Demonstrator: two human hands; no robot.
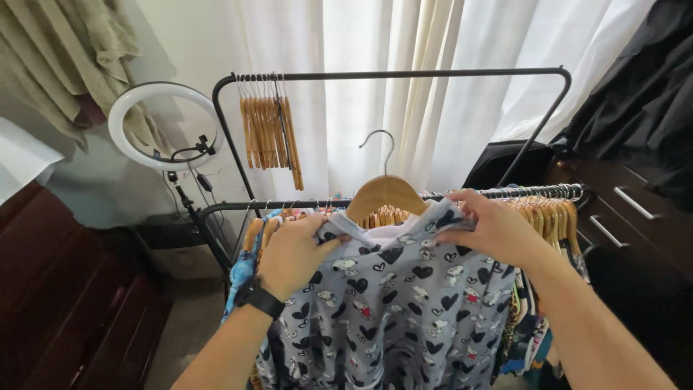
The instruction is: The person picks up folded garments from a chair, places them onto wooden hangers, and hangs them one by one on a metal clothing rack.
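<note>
Both the left hand [292, 253] and right hand [494, 227] pinch the shoulders of a heart-printed grey shirt [393, 303] on a wooden hanger [386, 193] (before a garment-filled rack [534, 72]).

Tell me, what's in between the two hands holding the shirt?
Between the left hand and right hand, the head view shows a wooden hanger poking from the neck of the blue heart-print shirt.

Soft printed cloth shirt [393, 303], smooth wooden hanger [386, 193].
</note>
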